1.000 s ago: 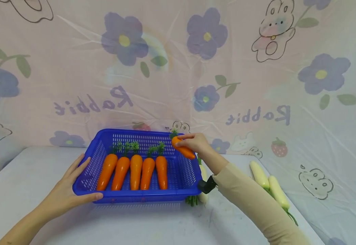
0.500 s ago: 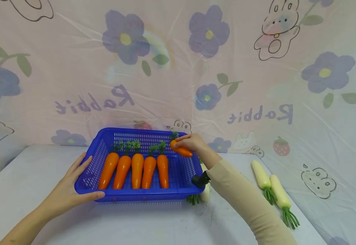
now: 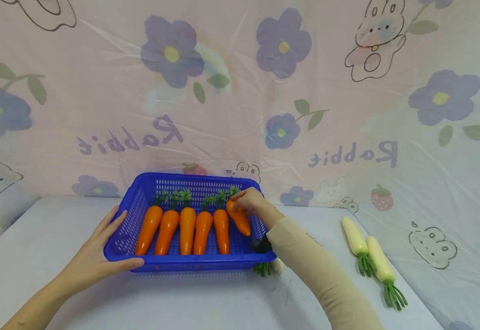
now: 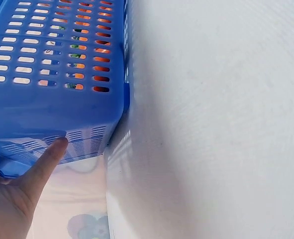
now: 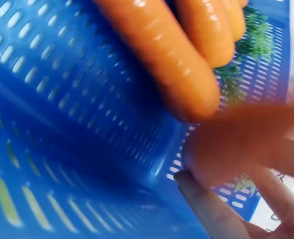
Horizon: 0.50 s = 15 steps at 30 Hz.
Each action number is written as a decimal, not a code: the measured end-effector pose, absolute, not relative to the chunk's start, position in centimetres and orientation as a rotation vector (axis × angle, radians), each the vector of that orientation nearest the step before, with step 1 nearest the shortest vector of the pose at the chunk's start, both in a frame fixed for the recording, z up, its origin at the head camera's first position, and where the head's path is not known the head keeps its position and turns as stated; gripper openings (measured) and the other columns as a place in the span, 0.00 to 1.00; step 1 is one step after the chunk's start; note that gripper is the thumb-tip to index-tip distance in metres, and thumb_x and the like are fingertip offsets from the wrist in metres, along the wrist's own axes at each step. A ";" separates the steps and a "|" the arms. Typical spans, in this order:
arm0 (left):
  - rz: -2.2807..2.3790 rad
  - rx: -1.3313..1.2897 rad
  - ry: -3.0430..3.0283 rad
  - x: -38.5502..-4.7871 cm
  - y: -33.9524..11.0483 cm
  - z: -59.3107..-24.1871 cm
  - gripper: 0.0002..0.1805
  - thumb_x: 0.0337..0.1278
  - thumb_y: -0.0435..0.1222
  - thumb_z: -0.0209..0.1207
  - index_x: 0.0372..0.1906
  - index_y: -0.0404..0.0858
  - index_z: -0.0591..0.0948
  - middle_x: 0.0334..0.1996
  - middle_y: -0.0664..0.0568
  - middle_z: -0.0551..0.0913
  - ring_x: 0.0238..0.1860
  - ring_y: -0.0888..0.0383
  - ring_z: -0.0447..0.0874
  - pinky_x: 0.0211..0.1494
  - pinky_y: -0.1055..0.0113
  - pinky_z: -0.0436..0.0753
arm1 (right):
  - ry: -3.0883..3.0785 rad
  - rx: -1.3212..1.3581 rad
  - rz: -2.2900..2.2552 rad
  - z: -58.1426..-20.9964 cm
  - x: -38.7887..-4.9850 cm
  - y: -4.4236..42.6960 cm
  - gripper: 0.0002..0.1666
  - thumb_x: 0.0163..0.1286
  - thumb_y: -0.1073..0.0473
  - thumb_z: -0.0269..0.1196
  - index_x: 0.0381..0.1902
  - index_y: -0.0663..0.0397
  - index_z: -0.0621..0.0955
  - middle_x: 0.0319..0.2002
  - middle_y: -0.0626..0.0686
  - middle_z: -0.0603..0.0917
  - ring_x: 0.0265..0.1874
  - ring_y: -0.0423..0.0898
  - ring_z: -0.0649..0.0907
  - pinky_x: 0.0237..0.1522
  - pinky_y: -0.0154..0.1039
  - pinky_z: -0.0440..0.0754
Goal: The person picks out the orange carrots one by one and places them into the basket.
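A blue perforated plastic basket (image 3: 198, 263) stands on the white table. Inside it, several orange carrots (image 3: 187, 231) with green tops lie side by side. My left hand (image 3: 87, 256) rests on the basket's left end, its thumb along the front rim and its fingers straight against the end; in the left wrist view one finger touches the slotted wall (image 4: 87, 137). At the basket's right end my right hand (image 3: 253, 202) pinches another carrot (image 3: 241, 223) near its leafy end, beside the row. That carrot is blurred in the right wrist view.
Two white radishes (image 3: 355, 238) with green stems lie on the table at the right. Past the basket's right end, another white radish (image 3: 278, 266) shows partly, mostly hidden by basket and sleeve. A printed rabbit-and-flower cloth (image 3: 223, 114) hangs behind.
My right hand has lowered the carrot from above the basket's right end down into it, turning its tip toward the front. My left hand stays on the basket.
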State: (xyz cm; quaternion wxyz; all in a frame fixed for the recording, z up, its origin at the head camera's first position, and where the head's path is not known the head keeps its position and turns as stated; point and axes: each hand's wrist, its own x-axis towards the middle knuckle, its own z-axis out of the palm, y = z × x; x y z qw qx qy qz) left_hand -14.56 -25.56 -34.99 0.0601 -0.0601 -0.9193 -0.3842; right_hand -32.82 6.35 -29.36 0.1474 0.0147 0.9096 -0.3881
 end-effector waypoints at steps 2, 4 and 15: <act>-1.155 -0.181 -2.781 -14.6 -25.5 -35.0 0.60 0.43 0.49 0.71 0.77 0.45 0.45 0.77 0.44 0.33 0.70 0.23 0.42 0.50 0.18 0.57 | 2.634 0.064 -1.102 -29.5 -32.8 6.1 0.21 0.53 0.74 0.65 0.46 0.56 0.86 0.54 0.61 0.81 0.36 0.52 0.84 0.41 0.46 0.87; -1.154 -0.183 -2.776 -14.6 -25.5 -35.0 0.60 0.43 0.49 0.71 0.77 0.45 0.45 0.77 0.45 0.33 0.70 0.23 0.42 0.50 0.18 0.57 | 2.645 0.073 -1.080 -29.7 -32.8 5.9 0.21 0.52 0.76 0.64 0.45 0.57 0.87 0.53 0.62 0.81 0.33 0.52 0.85 0.38 0.45 0.88; -1.156 -0.188 -2.769 -14.6 -25.5 -35.3 0.60 0.43 0.49 0.71 0.77 0.45 0.46 0.77 0.45 0.33 0.70 0.24 0.42 0.50 0.18 0.57 | 2.561 0.040 -1.101 -30.0 -32.5 6.1 0.18 0.56 0.71 0.66 0.47 0.61 0.85 0.50 0.61 0.82 0.44 0.55 0.84 0.44 0.45 0.86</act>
